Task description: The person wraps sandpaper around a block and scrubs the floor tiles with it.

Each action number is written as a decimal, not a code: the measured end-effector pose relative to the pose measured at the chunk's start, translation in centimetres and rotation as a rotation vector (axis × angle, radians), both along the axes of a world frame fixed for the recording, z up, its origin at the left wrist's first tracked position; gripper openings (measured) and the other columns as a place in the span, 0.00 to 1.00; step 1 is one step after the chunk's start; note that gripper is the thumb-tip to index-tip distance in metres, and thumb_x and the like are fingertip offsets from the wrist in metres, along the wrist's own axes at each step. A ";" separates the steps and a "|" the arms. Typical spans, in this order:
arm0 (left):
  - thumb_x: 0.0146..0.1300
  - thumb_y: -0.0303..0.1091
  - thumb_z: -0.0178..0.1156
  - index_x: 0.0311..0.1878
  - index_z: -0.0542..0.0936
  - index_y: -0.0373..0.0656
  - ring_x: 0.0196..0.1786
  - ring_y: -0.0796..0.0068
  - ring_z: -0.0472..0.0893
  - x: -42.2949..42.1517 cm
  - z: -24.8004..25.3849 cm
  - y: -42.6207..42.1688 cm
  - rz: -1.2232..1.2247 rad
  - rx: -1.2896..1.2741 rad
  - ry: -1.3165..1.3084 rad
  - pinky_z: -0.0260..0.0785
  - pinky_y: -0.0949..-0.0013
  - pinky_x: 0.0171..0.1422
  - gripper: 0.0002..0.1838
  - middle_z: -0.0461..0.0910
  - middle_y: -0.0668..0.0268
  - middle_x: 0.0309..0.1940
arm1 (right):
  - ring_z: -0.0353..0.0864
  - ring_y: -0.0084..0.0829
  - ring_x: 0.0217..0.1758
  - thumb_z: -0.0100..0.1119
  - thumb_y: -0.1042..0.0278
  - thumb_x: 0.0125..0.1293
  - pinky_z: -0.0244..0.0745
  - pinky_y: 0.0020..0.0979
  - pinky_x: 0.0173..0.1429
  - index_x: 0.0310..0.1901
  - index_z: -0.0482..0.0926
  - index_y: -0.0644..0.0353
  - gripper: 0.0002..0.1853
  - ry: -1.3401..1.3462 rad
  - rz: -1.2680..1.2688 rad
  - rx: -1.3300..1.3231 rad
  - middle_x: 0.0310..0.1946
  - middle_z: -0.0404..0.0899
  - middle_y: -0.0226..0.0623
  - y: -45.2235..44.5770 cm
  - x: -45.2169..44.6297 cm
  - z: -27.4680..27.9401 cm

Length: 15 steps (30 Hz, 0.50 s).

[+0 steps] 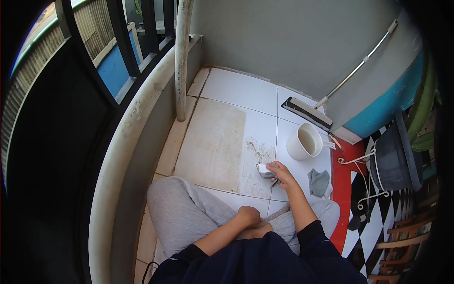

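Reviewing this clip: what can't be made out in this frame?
All in the head view:
- Left hand: fingertips and palm turned out of sight; can't tell whether it holds anything.
- White-and-grey block: partly covered by the right hand; its exact kind is unclear.
- White jug: its bottom, hidden by murky contents.
- Upright pipe: print too small to read.
- Green plant: cut off by the dark lens edge.

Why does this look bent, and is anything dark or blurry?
Head view: wide-lens distortion seems to bow the pale ledge; corners go black; the dark panel loses detail; light is soft, shadows faint; the white item in the right hand lacks fine detail.
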<state>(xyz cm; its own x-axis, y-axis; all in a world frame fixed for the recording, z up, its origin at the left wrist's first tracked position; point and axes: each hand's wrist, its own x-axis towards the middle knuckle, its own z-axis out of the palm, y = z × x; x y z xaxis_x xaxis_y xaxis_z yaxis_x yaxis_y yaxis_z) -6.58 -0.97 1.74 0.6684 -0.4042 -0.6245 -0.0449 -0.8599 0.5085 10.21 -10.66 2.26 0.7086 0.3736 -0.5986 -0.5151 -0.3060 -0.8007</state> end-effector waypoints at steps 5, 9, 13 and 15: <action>0.63 0.54 0.45 0.40 0.81 0.41 0.47 0.60 0.78 0.0 0.0 0.0 0.005 -0.002 0.007 0.69 0.61 0.48 0.25 0.79 0.57 0.43 | 0.67 0.20 0.25 0.59 0.58 0.59 0.62 0.19 0.20 0.40 0.70 0.54 0.13 0.196 -0.078 0.164 0.31 0.73 0.29 0.3 0.8 -0.9; 0.63 0.54 0.45 0.40 0.81 0.41 0.47 0.60 0.79 0.0 -0.3 0.0 0.014 -0.010 -0.003 0.69 0.61 0.48 0.25 0.79 0.57 0.42 | 0.66 0.20 0.25 0.57 0.58 0.61 0.61 0.18 0.19 0.43 0.70 0.51 0.12 0.444 -0.200 0.356 0.31 0.72 0.29 -0.4 1.0 -0.6; 0.63 0.54 0.45 0.40 0.81 0.42 0.46 0.60 0.79 -0.1 0.1 0.1 0.006 -0.005 -0.001 0.70 0.61 0.47 0.25 0.80 0.57 0.42 | 0.67 0.20 0.25 0.58 0.58 0.60 0.62 0.19 0.20 0.46 0.72 0.50 0.14 0.122 -0.316 0.325 0.30 0.72 0.29 -1.2 2.0 -1.0; 0.63 0.54 0.45 0.40 0.81 0.42 0.46 0.60 0.79 0.0 0.1 0.0 -0.005 0.000 0.001 0.70 0.61 0.46 0.25 0.80 0.57 0.42 | 0.69 0.19 0.27 0.59 0.59 0.59 0.62 0.21 0.21 0.40 0.75 0.52 0.11 -0.317 -0.123 -0.068 0.28 0.73 0.30 -1.3 3.0 -1.1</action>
